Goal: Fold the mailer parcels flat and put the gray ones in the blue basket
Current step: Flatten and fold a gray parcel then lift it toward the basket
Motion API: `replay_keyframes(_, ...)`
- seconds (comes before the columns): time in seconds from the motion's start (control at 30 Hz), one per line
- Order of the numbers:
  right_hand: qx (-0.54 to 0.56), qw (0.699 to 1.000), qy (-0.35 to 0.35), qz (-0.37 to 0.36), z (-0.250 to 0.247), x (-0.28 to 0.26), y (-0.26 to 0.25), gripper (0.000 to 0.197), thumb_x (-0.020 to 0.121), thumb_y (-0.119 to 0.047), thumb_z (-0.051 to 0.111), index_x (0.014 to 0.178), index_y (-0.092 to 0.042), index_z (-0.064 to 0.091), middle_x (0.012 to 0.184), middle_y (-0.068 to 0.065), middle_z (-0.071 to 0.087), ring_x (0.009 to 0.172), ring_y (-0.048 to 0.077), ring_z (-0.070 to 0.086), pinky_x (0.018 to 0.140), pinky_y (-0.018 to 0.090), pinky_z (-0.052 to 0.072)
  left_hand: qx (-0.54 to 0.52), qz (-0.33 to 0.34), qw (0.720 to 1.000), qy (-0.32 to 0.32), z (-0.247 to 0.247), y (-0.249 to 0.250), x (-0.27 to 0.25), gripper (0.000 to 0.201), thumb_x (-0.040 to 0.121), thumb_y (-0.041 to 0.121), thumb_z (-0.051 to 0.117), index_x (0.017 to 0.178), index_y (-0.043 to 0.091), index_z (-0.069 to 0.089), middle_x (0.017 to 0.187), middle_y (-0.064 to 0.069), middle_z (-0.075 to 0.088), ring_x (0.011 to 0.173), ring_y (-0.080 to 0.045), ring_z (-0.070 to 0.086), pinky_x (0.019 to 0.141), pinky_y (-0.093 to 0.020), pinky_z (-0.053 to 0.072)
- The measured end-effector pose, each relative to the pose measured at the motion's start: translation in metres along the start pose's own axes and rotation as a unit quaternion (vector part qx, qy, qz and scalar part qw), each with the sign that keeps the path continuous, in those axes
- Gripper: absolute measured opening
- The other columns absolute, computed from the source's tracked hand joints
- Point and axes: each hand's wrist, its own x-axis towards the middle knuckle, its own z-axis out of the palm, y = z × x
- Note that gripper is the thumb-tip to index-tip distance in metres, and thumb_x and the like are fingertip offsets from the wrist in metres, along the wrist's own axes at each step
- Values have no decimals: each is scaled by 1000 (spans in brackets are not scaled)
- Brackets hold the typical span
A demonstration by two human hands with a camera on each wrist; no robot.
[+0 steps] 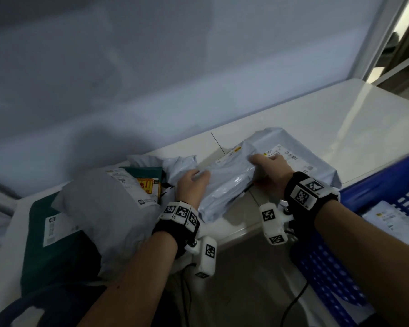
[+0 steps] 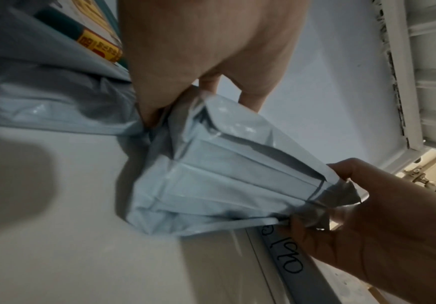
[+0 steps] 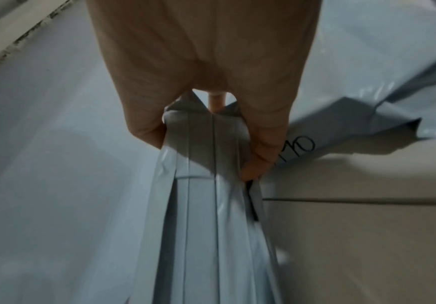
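Hands at opposite ends of folded gray mailer [image 1: 224, 182] over desk [image 1: 293, 109]: left grip [image 1: 191, 185], right grip [image 1: 270, 169] both pinching it.

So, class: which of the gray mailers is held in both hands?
The folded gray mailer in the middle, gripped at its ends by the left hand and right hand; the others lie untouched.

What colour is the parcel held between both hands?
Pale gray folded mailer, gripped at its ends by the left hand and right hand; clearest in the head view.
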Motion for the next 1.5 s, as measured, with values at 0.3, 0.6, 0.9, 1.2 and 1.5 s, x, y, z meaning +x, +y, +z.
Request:
replay_keyframes(0.3,-257,964,-48,-53,-18,-22,12,70,74,-60,67,121,-8,61,118,11,62,110,30,58,99,42,47,143,48,988,15,-4,-9,9,55,74,54,66,108,12,70,107,-5,68,101,-23,63,94,-37,52)
replay_keyframes(0.6,-359,930,-23,-77,-13,-18,2,54,81,-48,66,118,-12,50,113,12,60,99,29,58,83,36,48,435,223,869,76,11,3,-4,34,98,35,42,116,20,67,125,-2,60,123,-25,49,107,-43,36)
replay_keyframes(0.9,-484,831,-29,-273,12,-22,-4,51,96,-19,45,144,-6,37,148,13,42,137,28,35,114,40,24,527,289,792,-106,51,9,-22,52,106,32,22,156,17,19,164,1,15,153,-22,4,124,-43,0)
replay_keyframes(1.2,-427,805,-86,-402,40,-22,10,37,103,-8,38,136,4,48,140,20,51,129,31,48,106,25,25,546,258,791,-95,51,6,-22,65,100,27,33,158,15,6,166,-1,9,153,-15,0,124,-36,-5)
replay_keyframes(1.5,-514,737,-18,-438,43,-20,25,41,97,-24,33,107,-2,67,110,15,70,107,38,63,98,38,41,560,217,799,-27,39,-4,-22,72,91,37,-1,157,12,9,165,-4,11,153,-18,4,124,-41,-2)
